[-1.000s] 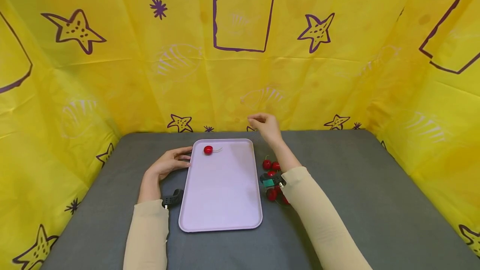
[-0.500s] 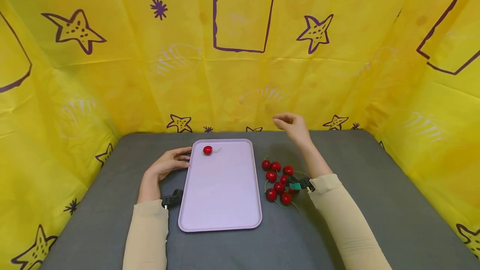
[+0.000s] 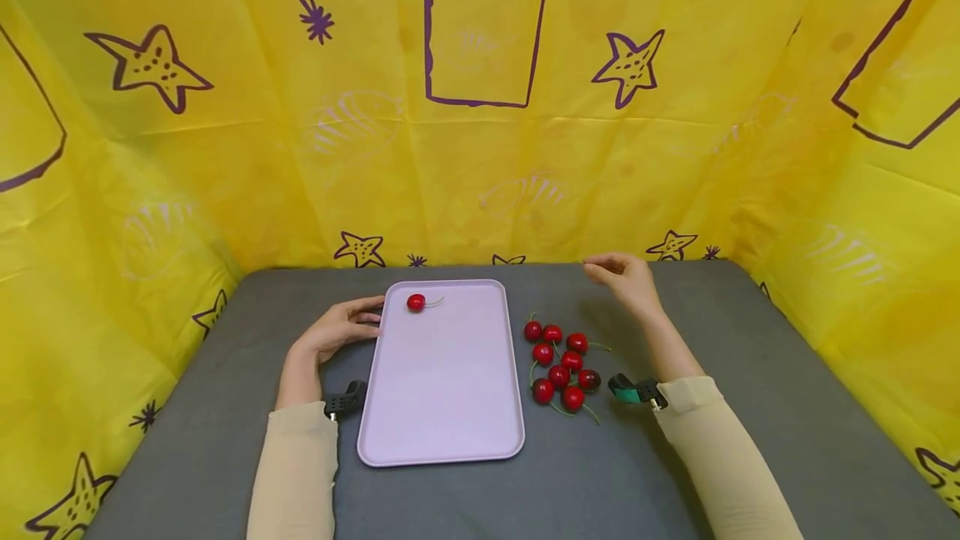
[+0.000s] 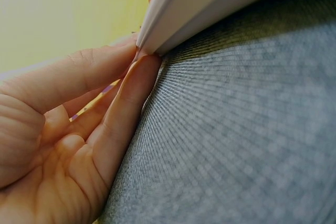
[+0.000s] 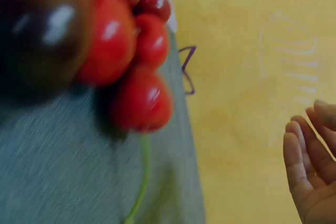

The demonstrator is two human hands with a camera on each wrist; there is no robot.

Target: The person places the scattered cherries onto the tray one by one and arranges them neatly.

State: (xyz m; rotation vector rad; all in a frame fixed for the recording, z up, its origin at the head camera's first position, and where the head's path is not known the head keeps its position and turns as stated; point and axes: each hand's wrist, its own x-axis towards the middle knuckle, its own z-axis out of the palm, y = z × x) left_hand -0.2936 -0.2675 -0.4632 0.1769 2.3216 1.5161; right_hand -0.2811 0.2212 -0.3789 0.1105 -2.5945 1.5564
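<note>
A pale lilac tray (image 3: 442, 382) lies on the grey table, with one red cherry (image 3: 416, 302) and its stem near the far left corner. At the tray's left edge, my left hand (image 3: 341, 330) pinches the rim; the left wrist view has the thumb and a finger (image 4: 139, 80) meeting at it. To the right of the tray lies a loose group of several cherries (image 3: 558, 376) with green stems, one of them darker. My right hand (image 3: 628, 280) hovers beyond and right of that group, fingers loosely bent and holding nothing, as the right wrist view confirms.
A yellow cloth (image 3: 480, 148) printed with purple starfish and pale fish bones hangs around the back and sides. Grey fabric covers the table (image 3: 750, 407). A wrist camera (image 3: 637, 390) on the right arm sits just right of the cherries.
My right hand has moved from above the tray's far right corner rightward, then slightly down, uncovering the group of cherries. The left hand, the tray and the cherry on it have stayed put.
</note>
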